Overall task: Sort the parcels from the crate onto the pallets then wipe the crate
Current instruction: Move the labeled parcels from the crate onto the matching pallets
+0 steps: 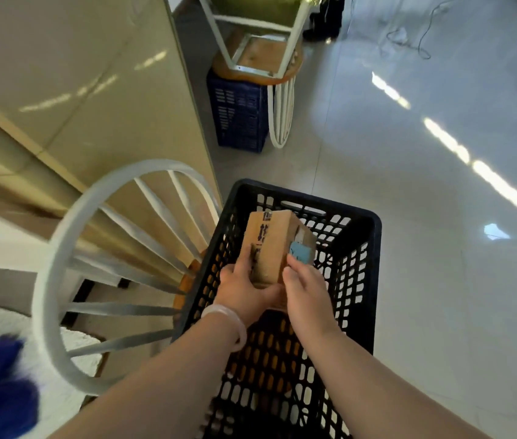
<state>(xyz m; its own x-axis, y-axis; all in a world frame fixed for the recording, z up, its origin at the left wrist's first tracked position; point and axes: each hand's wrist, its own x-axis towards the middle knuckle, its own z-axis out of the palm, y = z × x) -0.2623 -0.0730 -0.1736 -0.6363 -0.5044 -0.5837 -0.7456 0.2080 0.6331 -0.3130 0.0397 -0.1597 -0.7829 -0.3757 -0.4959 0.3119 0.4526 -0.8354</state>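
A small brown cardboard parcel [274, 245] with dark print and a light blue label is held above the black perforated crate [358, 267]. My left hand [244, 286] grips its left side and underside, with a pale bangle on that wrist. Against its right side, near the blue label, lies my right hand [306, 289], fingers curled onto the box. Both forearms reach over the crate's near end. The crate's bottom below the parcel is mostly hidden by my arms.
A white spindle-back chair [98, 255] stands close on the left of the crate. A beige cabinet wall [92, 90] runs behind it. Farther off, a blue crate [238, 115] sits under an upturned wooden stool [260, 58]. Glossy tiled floor [425, 217] lies to the right.
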